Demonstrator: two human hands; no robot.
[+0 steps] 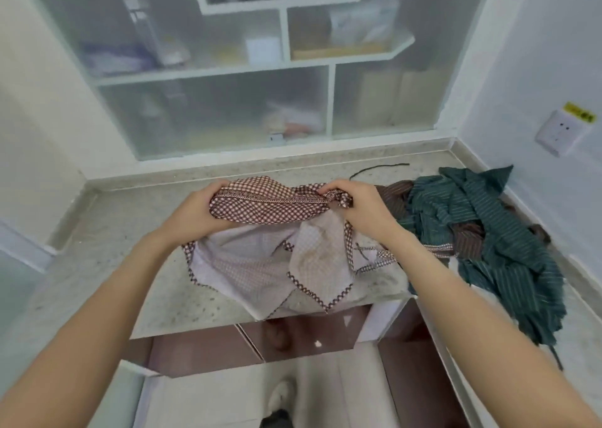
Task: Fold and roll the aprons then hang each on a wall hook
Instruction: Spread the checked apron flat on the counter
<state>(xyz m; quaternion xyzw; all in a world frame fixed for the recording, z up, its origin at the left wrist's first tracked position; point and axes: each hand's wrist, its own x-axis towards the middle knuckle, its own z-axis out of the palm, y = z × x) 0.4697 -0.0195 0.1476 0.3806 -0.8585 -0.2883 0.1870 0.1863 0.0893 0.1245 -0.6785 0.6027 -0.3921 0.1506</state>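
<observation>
A brown-and-white checked apron (270, 258) lies inside-out on the speckled counter (107, 232), its lower edge hanging over the front. Its far edge is gathered into a thick roll (270, 202). My left hand (192, 212) grips the roll's left end and my right hand (361, 209) grips its right end, where the fabric is bunched. A green striped apron (488, 232) lies crumpled on the counter to the right, with a brown striped apron (395, 199) partly under it.
A frosted-glass cabinet (247, 69) with shelves stands behind the counter. A wall socket (563, 134) sits on the right wall. A dark cord (378, 168) lies at the back of the counter. Glossy brown cupboard fronts (208, 352) are below the counter edge.
</observation>
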